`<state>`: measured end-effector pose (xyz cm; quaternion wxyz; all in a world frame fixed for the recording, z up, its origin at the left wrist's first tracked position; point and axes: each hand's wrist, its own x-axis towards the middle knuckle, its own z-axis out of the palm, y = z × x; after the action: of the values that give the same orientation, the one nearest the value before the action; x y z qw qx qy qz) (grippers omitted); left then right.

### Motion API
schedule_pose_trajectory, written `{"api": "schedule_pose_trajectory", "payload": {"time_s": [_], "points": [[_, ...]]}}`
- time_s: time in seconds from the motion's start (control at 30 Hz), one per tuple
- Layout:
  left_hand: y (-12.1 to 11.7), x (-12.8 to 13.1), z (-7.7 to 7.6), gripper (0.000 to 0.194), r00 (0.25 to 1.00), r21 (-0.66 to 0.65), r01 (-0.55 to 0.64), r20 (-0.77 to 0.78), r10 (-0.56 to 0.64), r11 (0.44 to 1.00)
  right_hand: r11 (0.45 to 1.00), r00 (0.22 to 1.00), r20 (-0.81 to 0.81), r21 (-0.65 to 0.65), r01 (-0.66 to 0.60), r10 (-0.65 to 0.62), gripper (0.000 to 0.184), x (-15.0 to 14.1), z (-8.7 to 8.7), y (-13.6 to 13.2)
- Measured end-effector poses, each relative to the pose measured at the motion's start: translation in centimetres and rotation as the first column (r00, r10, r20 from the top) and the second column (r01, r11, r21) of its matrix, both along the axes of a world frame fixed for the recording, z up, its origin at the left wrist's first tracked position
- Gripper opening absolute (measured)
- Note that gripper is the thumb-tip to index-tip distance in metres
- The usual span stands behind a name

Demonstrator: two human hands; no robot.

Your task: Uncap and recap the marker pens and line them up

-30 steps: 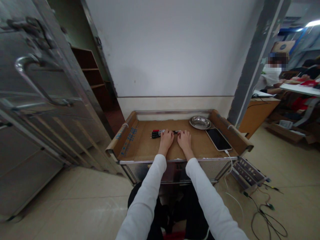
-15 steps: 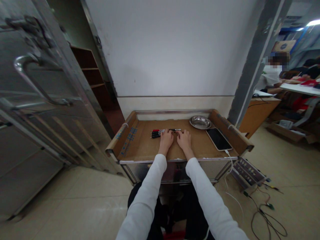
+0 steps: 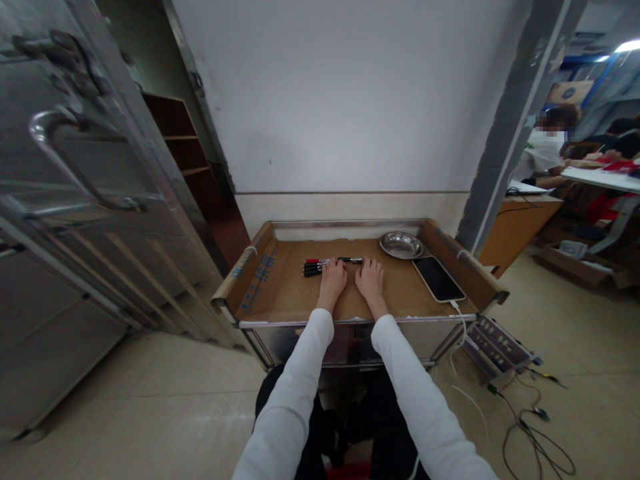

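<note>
Several pens (image 3: 313,269), black ones and a red one, lie side by side on the brown cardboard lining of a shallow cart top (image 3: 290,300). My left hand (image 3: 333,280) covers their right ends, its fingers bent over them. Another black pen (image 3: 349,259) lies crosswise just beyond, between my two hands. My right hand (image 3: 370,280) rests at this pen's right end with its fingers apart and lowered to the cardboard. Whether its fingertips touch the pen is too small to see.
A round metal dish (image 3: 401,245) sits at the back right of the cart top. In front of it lies a phone (image 3: 439,279) with a white cable (image 3: 457,313). A metal door (image 3: 100,167) stands at left. Cables and a metal box (image 3: 500,347) are on the floor at right.
My right hand has shifted slightly right, and more of the crosswise pen's right end shows. My left hand and the pens beneath it have hardly moved.
</note>
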<state>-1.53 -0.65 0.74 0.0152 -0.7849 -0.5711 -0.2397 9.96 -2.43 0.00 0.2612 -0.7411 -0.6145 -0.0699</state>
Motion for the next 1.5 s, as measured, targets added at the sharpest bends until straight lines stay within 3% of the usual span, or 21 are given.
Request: {"api": "schedule_pose_trajectory", "payload": {"time_s": [0.33, 0.53, 0.7, 0.83, 0.97, 1.1, 1.33, 1.5], "points": [[0.0, 0.0, 0.1, 0.022, 1.0, -0.014, 0.024, 0.019, -0.024, 1.0, 0.994, 0.994, -0.012, -0.023, -0.105, 0.105, 0.049, 0.0, -0.2, 0.1], [0.2, 0.0, -0.1, 0.025, 0.999, -0.009, 0.035, 0.026, -0.034, 0.999, 0.999, 0.999, 0.019, -0.008, -0.035, 0.035, 0.032, -0.1, 0.3, -0.2], [-0.1, 0.0, 0.3, 0.026, 0.999, 0.013, 0.028, 0.016, -0.028, 1.0, 0.998, 0.998, 0.042, -0.04, -0.045, 0.047, 0.026, 0.0, 0.2, -0.1], [-0.7, -0.1, 0.8, 0.025, 0.99, 0.08, -0.141, 0.006, 0.141, 0.987, 0.998, 0.998, 0.047, -0.04, -0.048, 0.05, 0.029, 0.1, 0.0, -0.1], [-1.0, -0.2, 0.6, 0.027, 0.924, 0.152, -0.383, 0.042, 0.381, 0.911, 0.998, 0.998, 0.039, -0.042, -0.053, 0.054, 0.029, 0.1, 0.0, 0.0], [-0.9, -0.2, -0.1, 0.027, 0.887, 0.165, -0.46, 0.064, 0.456, 0.872, 0.996, 0.997, 0.016, -0.044, -0.075, 0.076, 0.029, 0.2, 0.2, -0.1], [-1.2, -0.1, 0.3, 0.026, 0.916, 0.144, -0.396, 0.001, 0.4, 0.907, 0.988, 0.988, 0.0, -0.023, -0.155, 0.155, 0.029, 0.2, 0.4, -0.1], [-1.2, 0.0, 0.7, 0.021, 0.983, 0.057, -0.183, 0.0, 0.183, 0.981, 0.985, 0.985, -0.013, -0.022, -0.17, 0.17, 0.033, 0.2, 0.2, 0.1]]}}
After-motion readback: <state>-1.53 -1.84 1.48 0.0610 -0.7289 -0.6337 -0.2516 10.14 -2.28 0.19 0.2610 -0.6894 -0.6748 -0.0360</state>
